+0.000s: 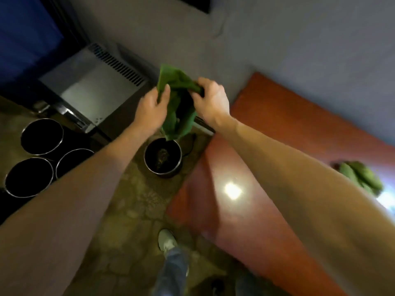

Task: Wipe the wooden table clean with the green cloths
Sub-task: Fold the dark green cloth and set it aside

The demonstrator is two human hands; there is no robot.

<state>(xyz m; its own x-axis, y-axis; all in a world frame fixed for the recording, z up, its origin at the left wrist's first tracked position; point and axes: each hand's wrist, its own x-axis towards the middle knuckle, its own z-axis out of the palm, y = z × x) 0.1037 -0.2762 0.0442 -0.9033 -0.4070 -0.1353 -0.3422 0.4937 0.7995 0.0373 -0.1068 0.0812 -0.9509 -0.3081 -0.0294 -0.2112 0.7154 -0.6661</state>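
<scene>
- My left hand (pixel 152 107) and right hand (pixel 210 99) pinch one green cloth (pixel 179 103), fingers closed, above a floor pot (pixel 162 155).
- Wooden table (pixel 267 129), glossy, against the grey wall (pixel 299 39); second cloth (pixel 361 176) lies on it.

- The cloth (pixel 178 103) gripped between the left hand (pixel 150 110) and right hand (pixel 210 99) is plain deep green, darker in its folds.
- A second bunched cloth (pixel 361 176) on the tabletop (pixel 277 129) is a paler, yellowish green.
- The tabletop is reddish-brown, glossy, with one bright white glare spot.
- The floor (pixel 136 210) is olive-brown with a mottled stone pattern.
- The pot (pixel 163 155) below the held cloth has a silver rim and black inside with a few yellowish specks.
- Three more pots (pixel 41 157) at the left are black with silver rims.
- The wall (pixel 299 39) is plain grey.
- The shoe (pixel 166 239) is pale grey-white; the trouser leg (pixel 173 272) is faded blue.
</scene>
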